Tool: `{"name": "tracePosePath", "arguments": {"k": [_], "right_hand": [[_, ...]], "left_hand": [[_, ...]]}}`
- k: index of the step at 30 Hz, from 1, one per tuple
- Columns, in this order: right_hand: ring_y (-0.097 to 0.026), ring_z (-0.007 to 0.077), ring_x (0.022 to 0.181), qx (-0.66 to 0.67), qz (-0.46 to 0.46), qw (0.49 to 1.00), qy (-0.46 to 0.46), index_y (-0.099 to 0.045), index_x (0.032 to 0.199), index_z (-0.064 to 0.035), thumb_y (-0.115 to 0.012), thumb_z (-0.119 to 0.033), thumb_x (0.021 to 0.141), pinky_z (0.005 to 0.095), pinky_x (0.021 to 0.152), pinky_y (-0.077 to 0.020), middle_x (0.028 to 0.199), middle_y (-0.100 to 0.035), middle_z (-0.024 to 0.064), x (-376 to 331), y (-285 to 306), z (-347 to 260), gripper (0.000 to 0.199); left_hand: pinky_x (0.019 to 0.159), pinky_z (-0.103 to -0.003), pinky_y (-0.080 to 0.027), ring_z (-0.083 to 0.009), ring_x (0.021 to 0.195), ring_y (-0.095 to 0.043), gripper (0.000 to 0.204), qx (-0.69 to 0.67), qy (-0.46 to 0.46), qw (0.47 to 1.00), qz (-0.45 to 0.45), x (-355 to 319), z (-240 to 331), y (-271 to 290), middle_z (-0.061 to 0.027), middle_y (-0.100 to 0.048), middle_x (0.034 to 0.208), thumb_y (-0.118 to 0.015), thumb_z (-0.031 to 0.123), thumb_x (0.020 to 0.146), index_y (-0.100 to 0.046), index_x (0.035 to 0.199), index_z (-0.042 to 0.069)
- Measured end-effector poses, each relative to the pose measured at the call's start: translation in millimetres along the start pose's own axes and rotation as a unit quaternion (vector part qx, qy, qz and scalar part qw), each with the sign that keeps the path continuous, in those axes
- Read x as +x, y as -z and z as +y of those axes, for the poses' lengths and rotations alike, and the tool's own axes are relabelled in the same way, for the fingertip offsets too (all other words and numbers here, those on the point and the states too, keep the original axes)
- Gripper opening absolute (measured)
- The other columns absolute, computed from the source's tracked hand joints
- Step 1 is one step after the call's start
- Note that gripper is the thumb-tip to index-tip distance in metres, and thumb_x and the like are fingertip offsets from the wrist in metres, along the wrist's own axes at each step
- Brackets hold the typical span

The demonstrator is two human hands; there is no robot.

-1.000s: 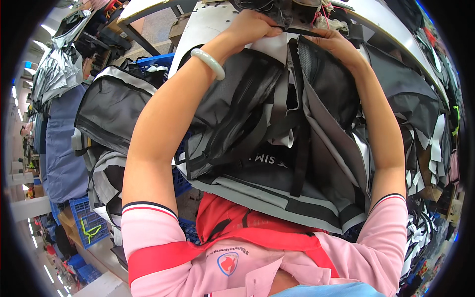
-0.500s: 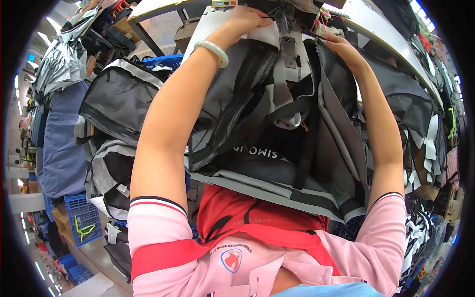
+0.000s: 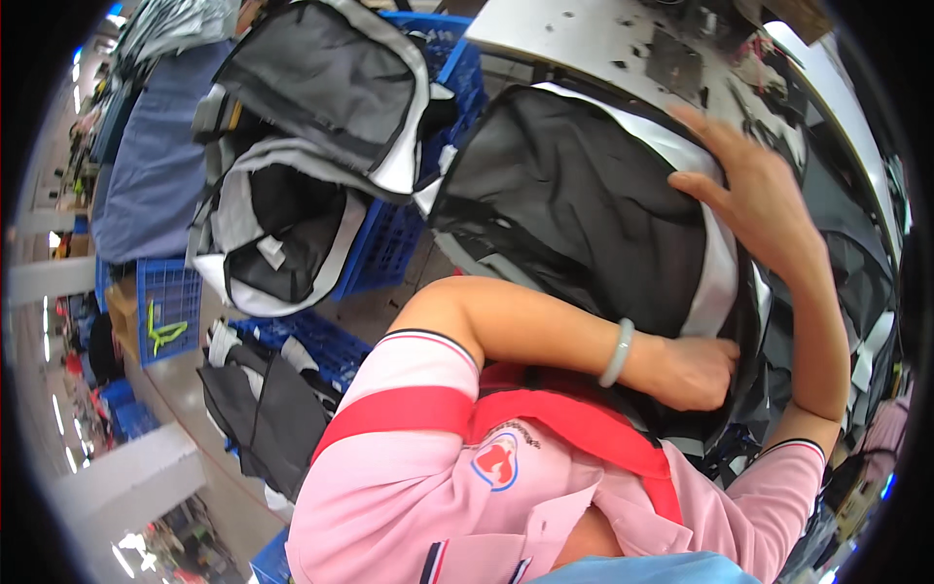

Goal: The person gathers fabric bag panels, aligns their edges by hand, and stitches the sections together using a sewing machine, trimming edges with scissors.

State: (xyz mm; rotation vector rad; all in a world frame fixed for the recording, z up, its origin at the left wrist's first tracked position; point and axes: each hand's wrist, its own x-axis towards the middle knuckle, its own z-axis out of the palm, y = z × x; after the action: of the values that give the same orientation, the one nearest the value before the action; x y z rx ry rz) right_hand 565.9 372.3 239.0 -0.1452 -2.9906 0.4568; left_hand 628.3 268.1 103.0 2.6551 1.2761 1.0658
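on the near side of the counter (image 3: 574,39), a black-and-grey bag (image 3: 584,200) extends left from the spread right hand (image 3: 757,185) and curled left hand (image 3: 691,373), whose grip cannot be told; a loose hold could let the bag slip.

Head view: steep, wide, close

Head-worn fisheye camera, left of a side-by-side pair. Looks down past the wearer's chest, upright: pink shirt (image 3: 584,472) along bottom edge, white table (image 3: 574,29) at top. Near range; left hand (image 3: 696,375) and right hand (image 3: 759,180) both right of centre. Floor (image 3: 229,511) caught at left. Round dark border.
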Motion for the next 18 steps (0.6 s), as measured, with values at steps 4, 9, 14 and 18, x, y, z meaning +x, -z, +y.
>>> {"name": "tracePosePath", "arguments": {"k": [4,9,14,18], "right_hand": [[-0.049,0.0259,0.067,0.074,-0.100,0.991,-0.058,-0.057,0.109,-0.0038,-0.067,-0.027,0.087,0.0347,0.068,-0.0426,0.077,-0.055,0.0155,1,-22,19,0.033],[-0.037,0.0054,0.069,0.198,-0.069,0.969,-0.132,-0.053,0.089,-0.0039,-0.066,-0.020,0.086,0.0229,0.061,-0.0324,0.072,-0.043,-0.0034,-41,-34,48,0.021],[-0.038,0.0037,0.068,0.260,0.116,0.950,-0.128,-0.052,0.079,-0.0019,-0.060,-0.013,0.094,0.0198,0.062,-0.0300,0.073,-0.043,-0.0046,-86,-36,58,0.020],[-0.035,0.0039,0.066,0.193,0.179,0.957,-0.119,-0.049,0.072,-0.0027,-0.062,-0.007,0.091,0.0212,0.059,-0.0277,0.069,-0.039,-0.0058,-140,0,77,0.024]], "left_hand": [[0.073,-0.039,-0.044,-0.0256,0.074,-0.059,0.008,-0.054,-0.014,0.998,0.031,-21,6,14,-0.0084,-0.065,0.079,-0.062,0.017,0.068,-0.065,0.068,0.009],[0.079,-0.039,-0.047,-0.0284,0.091,-0.061,0.014,0.066,0.197,0.957,0.204,-126,-24,118,-0.0101,-0.064,0.097,-0.061,0.008,0.079,-0.063,0.093,0.008],[0.101,-0.038,-0.042,-0.0359,0.117,-0.051,0.043,0.119,0.518,0.844,0.064,-301,-97,192,-0.0217,-0.054,0.121,-0.050,-0.005,0.076,-0.055,0.118,-0.002],[0.108,-0.042,-0.032,-0.0327,0.129,-0.044,0.039,0.099,0.548,0.810,-0.187,-318,-82,199,-0.0176,-0.052,0.131,-0.063,0.006,0.080,-0.057,0.118,-0.003]]}}
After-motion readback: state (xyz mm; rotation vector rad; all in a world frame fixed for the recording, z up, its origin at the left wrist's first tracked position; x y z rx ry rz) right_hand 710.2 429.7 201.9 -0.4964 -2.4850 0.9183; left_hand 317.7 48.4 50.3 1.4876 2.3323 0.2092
